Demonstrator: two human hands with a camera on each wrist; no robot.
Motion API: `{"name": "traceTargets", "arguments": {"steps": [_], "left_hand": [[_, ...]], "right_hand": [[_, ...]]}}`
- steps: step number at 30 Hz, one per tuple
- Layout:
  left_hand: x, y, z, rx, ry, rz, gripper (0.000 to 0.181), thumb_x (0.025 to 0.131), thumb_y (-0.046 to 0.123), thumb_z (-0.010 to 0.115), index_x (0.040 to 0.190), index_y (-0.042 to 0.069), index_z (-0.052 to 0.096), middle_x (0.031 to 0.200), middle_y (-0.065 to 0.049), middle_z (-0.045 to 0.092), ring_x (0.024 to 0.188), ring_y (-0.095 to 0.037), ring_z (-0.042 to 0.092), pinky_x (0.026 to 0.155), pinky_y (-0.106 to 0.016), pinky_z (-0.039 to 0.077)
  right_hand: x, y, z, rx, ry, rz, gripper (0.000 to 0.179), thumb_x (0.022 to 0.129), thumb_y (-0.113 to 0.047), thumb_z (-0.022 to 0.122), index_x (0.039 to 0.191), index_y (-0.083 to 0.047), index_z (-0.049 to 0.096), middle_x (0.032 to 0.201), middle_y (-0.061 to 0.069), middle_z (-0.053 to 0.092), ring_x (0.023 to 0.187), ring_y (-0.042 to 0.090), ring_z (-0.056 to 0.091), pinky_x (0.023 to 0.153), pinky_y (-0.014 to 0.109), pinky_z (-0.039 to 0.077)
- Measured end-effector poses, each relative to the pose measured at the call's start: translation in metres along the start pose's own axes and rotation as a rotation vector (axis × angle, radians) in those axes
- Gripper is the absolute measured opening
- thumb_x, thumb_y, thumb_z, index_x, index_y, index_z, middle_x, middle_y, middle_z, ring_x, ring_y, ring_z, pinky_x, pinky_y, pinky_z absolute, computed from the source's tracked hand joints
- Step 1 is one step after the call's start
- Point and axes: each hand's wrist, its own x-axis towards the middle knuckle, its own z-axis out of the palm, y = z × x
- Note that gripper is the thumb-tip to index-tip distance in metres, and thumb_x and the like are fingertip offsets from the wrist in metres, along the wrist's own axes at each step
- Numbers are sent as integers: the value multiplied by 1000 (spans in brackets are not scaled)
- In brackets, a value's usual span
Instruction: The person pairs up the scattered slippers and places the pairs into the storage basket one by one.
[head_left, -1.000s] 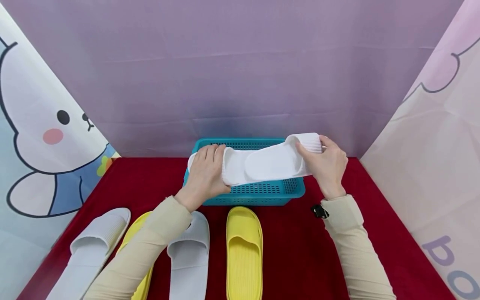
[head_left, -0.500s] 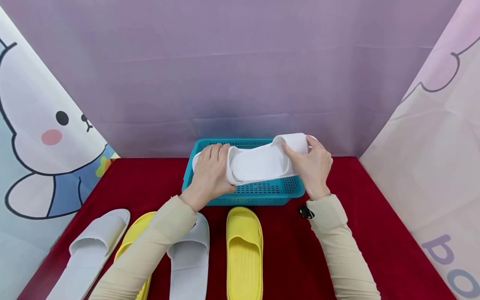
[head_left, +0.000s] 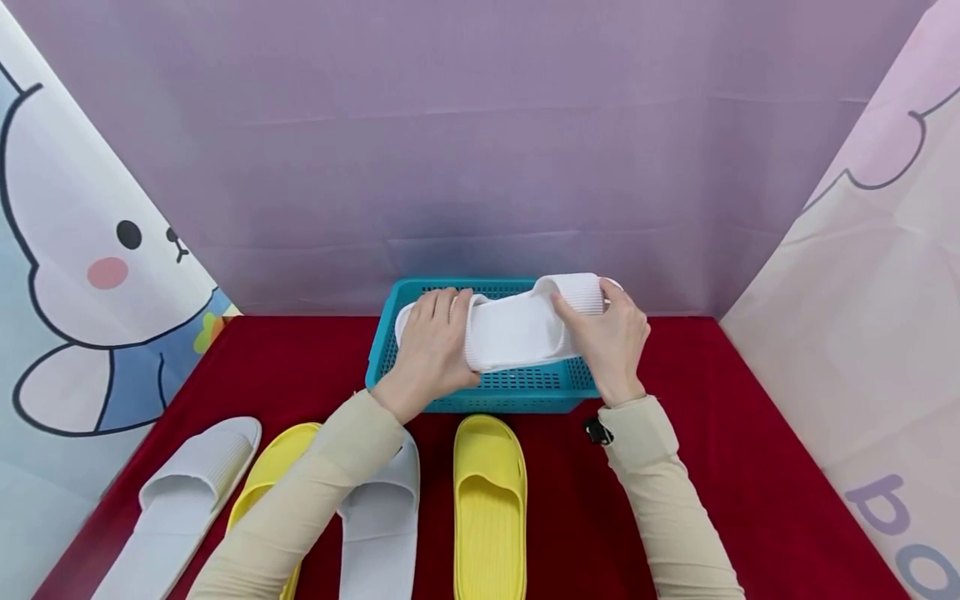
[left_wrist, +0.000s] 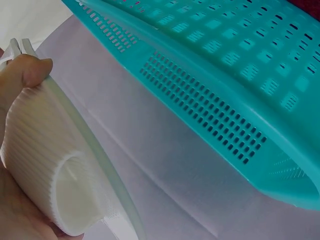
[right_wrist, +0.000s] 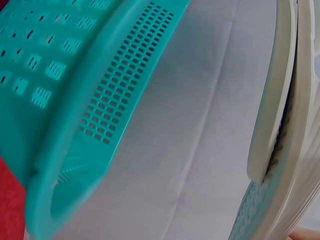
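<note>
My left hand (head_left: 435, 346) grips one white slipper (head_left: 472, 337) around its ribbed strap, toe end to the left. My right hand (head_left: 611, 342) holds a second white slipper (head_left: 513, 329) by its strap, thumb at the opening and toe end to the right. The two slippers overlap lengthwise, heel parts together, above a teal basket (head_left: 517, 402). In the left wrist view the ribbed strap (left_wrist: 37, 130) lies under my thumb. The right wrist view shows the slippers' soles (right_wrist: 275, 105) edge-on and layered; only a bit of my right hand appears there.
On the red cloth (head_left: 750, 467) in front lie a pale grey slipper (head_left: 195, 467), a yellow slipper (head_left: 277, 458), another grey slipper (head_left: 381, 533) and another yellow slipper (head_left: 489, 517). A purple curtain (head_left: 480, 150) stands behind the basket, with printed panels on both sides.
My right hand has moved left with its slipper, sliding the heel end further toward the left slipper's strap, so the overlap is longer. My left hand has shifted slightly right.
</note>
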Motion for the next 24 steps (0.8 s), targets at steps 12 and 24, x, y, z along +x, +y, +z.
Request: {"name": "traceTargets", "arguments": {"steps": [12, 24], "left_hand": [[5, 6, 0, -14, -38, -15, 111, 49, 53, 82, 135, 4, 31, 127, -15, 43, 117, -29, 39, 105, -43, 32], [8, 9, 2, 0, -38, 1, 114, 48, 54, 82, 135, 3, 30, 126, -14, 44, 115, -27, 39, 106, -42, 31]], "right_hand": [[-4, -4, 0, -12, 18, -14, 63, 72, -53, 68, 113, -5, 62, 108, 14, 66, 86, 30, 61, 79, 45, 47], [-11, -11, 6, -7, 17, -18, 64, 72, -53, 68, 114, -5, 61, 108, 14, 66, 86, 31, 61, 78, 45, 48]]}}
